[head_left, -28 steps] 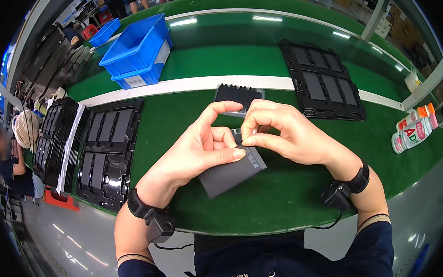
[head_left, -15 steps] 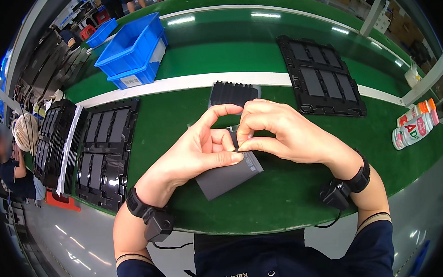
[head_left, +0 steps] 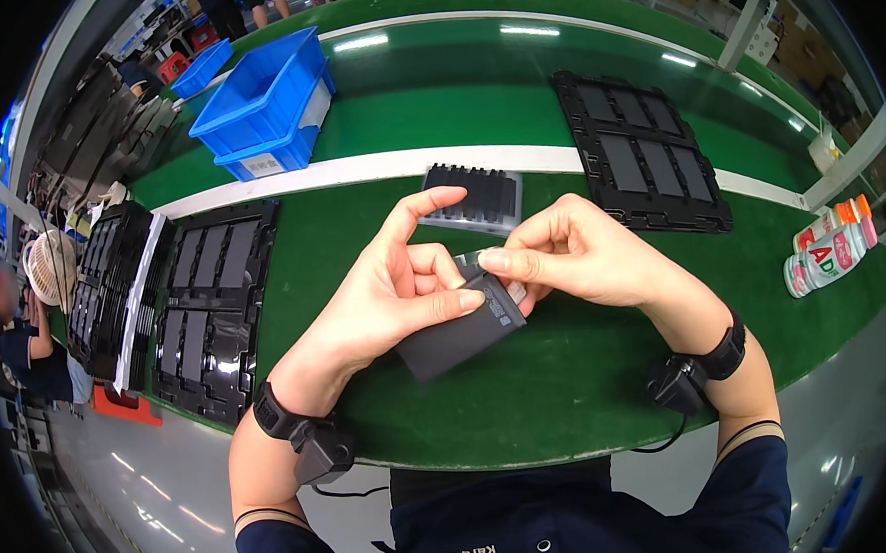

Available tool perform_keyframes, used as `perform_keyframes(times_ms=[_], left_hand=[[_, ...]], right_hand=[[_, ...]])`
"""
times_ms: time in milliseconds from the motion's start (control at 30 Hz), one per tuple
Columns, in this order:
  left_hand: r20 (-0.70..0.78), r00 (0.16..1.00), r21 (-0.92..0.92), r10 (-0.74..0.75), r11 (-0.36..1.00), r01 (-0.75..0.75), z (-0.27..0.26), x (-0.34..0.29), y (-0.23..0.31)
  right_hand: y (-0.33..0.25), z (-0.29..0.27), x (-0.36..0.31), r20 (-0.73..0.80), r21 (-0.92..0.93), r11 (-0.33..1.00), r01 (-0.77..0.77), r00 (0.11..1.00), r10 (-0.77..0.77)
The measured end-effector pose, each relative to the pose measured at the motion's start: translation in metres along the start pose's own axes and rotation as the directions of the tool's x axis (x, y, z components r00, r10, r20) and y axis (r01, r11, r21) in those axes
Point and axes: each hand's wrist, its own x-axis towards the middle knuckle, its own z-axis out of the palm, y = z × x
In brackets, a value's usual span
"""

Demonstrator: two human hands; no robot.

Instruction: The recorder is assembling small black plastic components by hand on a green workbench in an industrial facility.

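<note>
A flat, dark grey rectangular battery with small print near its far end is tilted over the near middle of the table. My left hand grips it with the thumb on top and the index finger stretched away. At the far end, my right hand pinches the short dark end strip between thumb and fingers; what lies under the fingertips is partly hidden. Just beyond my hands, a sheet of narrow black strips rests on a clear backing.
Black trays of grey flat pieces stand at the left, beside a tray stack. Another filled tray leans across the white ledge at right. Blue bins stand back left; bottles sit far right.
My right hand has turned and drawn slightly right, its thumb now on top of the strip. My left index finger has lifted apart from it. The battery has shifted slightly up.
</note>
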Motion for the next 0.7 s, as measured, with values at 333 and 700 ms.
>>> perform_keyframes(times_ms=[333, 700], left_hand=[[-0.072, 0.995, 0.036, 0.070, 0.997, -0.067, -0.003, 0.002, -0.005], [-0.172, 0.788, 0.641, 0.591, 0.675, -0.366, 0.008, -0.005, -0.003]], right_hand=[[0.004, -0.002, 0.002, 0.121, -0.020, 0.998, 0.054, 0.991, -0.052], [-0.005, 0.016, -0.005, -0.213, -0.255, 0.912, 0.320, 0.902, -0.376]])
